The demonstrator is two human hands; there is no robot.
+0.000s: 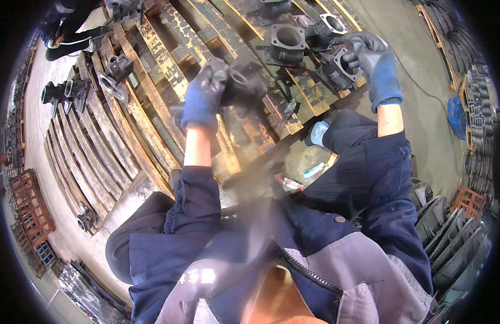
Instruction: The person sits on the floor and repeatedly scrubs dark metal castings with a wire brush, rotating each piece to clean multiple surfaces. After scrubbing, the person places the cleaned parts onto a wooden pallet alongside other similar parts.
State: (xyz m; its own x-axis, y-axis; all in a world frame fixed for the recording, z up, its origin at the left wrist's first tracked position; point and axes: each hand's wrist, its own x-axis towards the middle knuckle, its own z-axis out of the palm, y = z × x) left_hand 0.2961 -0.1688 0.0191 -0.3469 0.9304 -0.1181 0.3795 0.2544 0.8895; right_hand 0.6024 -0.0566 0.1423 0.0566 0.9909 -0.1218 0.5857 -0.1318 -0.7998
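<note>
My left hand (207, 89), in a dark-coated blue glove, is closed on a dark metal casting (249, 86) with a round opening. The casting is blurred and held above a worn wooden pallet (169, 54). To the right, my right hand (373, 59), gloved alike, has its fingers curled in beside a flanged casting (332, 75) at the pallet's edge. What those fingers hold, if anything, I cannot make out. Another casting (287, 40) with a square flange and round bore stands between the hands, farther off.
More castings (117, 73) lie on the pallet slats at left. A person's dark-clothed leg (71, 32) shows at the far left. On the floor at right are a blue container (456, 117) and a cable. Stacked parts (447, 227) and a rust-coloured crate (31, 202) stand around.
</note>
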